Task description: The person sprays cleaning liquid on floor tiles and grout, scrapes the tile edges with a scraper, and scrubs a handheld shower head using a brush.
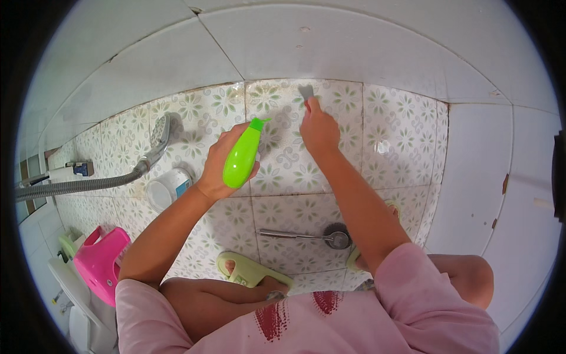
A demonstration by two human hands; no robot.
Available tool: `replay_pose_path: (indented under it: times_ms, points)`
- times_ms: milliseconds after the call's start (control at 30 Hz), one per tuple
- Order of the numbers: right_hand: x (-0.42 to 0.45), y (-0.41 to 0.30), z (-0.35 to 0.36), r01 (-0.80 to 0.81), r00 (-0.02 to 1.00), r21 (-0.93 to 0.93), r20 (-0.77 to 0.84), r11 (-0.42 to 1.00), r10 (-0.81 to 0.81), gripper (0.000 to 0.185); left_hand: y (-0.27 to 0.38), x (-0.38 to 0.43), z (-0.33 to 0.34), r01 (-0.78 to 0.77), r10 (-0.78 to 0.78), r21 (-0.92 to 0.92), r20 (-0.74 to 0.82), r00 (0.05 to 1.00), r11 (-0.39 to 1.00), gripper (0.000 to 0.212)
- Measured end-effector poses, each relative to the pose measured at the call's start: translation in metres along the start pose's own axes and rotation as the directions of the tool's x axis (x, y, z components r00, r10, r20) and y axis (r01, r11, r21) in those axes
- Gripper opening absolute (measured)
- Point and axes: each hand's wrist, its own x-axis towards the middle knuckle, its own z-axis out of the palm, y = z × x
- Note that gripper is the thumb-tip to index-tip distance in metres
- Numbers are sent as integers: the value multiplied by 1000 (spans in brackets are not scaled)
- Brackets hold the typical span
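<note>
My left hand (216,170) grips a lime-green squeeze bottle (242,158), tilted with its green flip cap raised and pointing toward the wall. To its right, my right hand (321,132) is closed around the red handle of a small scraper-like tool (305,91). The tool's grey flat head is over the floor tiles close to the wall base; blur hides whether it touches. Most of the handle is hidden in my fist. Brownish stains mark the flower-patterned floor tiles (283,177) along the wall joint.
A shower head (161,132) on a grey hose (88,183) lies left, near a plastic tub (166,190). A metal-handled round scrub brush (305,236) lies between my green slippers (250,270). A pink plastic stool (95,265) stands at left. White tiled walls (336,53) bound the front and right.
</note>
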Motion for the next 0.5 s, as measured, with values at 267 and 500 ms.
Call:
replay_pose_path:
  times_ms: [267, 500]
  points:
    - [2, 0, -4, 24, 999, 22, 42, 999, -25, 22, 10, 10, 4, 2, -2, 75, 10, 1000, 997, 57]
    - [33, 3, -11, 188, 982, 94, -5, 978, -189, 20, 11, 17, 6, 0, 1, 22, -12, 1000, 1000, 56]
